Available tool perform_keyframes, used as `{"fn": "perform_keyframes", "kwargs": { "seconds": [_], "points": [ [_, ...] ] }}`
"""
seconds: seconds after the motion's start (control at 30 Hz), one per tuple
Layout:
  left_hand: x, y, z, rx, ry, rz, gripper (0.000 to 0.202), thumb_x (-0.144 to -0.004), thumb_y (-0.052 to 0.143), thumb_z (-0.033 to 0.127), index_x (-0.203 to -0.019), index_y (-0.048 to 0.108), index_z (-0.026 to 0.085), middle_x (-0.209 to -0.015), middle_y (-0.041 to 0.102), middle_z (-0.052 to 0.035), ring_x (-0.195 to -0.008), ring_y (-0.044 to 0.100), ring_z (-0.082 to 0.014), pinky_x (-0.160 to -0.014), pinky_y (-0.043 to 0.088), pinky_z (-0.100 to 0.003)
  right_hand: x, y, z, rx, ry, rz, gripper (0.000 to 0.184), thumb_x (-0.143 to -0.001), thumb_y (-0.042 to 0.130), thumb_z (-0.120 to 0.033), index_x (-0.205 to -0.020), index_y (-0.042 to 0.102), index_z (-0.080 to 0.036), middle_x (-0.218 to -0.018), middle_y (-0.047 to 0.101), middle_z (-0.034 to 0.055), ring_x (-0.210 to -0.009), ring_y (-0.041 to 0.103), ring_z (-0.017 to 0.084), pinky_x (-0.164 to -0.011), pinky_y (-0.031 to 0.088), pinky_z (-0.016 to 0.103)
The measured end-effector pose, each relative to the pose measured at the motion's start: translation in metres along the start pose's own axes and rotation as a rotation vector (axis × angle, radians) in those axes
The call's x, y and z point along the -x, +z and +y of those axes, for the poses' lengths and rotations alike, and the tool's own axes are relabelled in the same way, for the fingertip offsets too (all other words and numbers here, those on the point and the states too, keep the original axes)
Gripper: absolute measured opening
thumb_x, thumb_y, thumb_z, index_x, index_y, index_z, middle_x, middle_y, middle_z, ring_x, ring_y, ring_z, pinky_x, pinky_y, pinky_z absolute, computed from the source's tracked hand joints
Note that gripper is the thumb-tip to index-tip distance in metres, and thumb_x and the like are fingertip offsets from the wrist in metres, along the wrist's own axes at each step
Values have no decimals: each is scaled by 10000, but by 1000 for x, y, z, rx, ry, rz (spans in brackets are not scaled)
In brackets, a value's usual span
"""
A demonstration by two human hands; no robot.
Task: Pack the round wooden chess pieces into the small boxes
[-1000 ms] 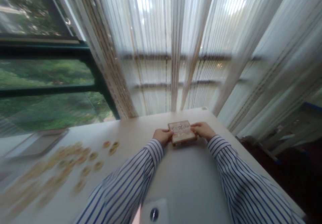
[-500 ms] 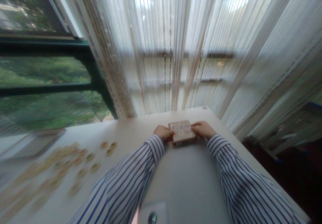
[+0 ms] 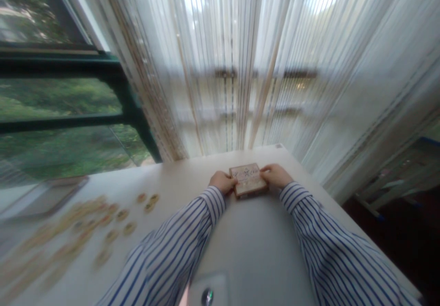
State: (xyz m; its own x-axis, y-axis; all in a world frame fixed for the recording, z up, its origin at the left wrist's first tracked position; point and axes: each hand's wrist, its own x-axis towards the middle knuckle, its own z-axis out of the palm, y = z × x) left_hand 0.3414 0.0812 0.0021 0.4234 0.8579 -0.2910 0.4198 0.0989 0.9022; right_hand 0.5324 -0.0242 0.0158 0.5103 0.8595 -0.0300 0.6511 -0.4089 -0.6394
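Note:
A small flat wooden box (image 3: 248, 180) with dark printed markings on its top sits at the far end of the white table. My left hand (image 3: 222, 182) is closed on its left side, the thumb along the edge. On the opposite side my right hand (image 3: 276, 176) grips the right edge between thumb and fingers. Both striped sleeves reach forward over the tabletop. To the left, many round wooden Chinese chess pieces (image 3: 122, 215) lie scattered, some with red markings and some with dark ones. The nearer ones are blurred.
A shallow tray or box lid (image 3: 46, 198) rests at the table's left edge. Near me lies a pale flat object (image 3: 220, 290) with a dark round spot. Sheer striped curtains (image 3: 237, 68) hang behind the white table (image 3: 261, 246), and a green-framed window (image 3: 62, 122) stands at left.
The view has shifted very slightly. Both hands stay on the wooden box, which is in nearly the same place, and the scattered pieces have not moved.

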Motion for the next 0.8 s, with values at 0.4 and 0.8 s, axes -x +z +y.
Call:
{"fn": "perform_keyframes", "kwargs": {
  "seconds": [0.4,0.8],
  "points": [
    [27,-15,11,-335,380,26,759,-566,679,428,-1217,441,116,-1336,363,-161,-1198,377,-259,-977,290,-294,28,0,-6,136,-217,53,508,-762,485,-369,-1207,476,-126,-1176,532,123,-1014,513,211,-898,346,309],
    [24,-18,-12,-741,669,-183,932,-563,625,551,-1319,284,126,-1396,250,-147,-1261,256,-289,-1036,186,-350,37,8,3,271,-378,-111,726,-722,503,-515,-1321,306,-156,-1349,344,106,-1206,304,264,-974,226,366]
  ]
}}
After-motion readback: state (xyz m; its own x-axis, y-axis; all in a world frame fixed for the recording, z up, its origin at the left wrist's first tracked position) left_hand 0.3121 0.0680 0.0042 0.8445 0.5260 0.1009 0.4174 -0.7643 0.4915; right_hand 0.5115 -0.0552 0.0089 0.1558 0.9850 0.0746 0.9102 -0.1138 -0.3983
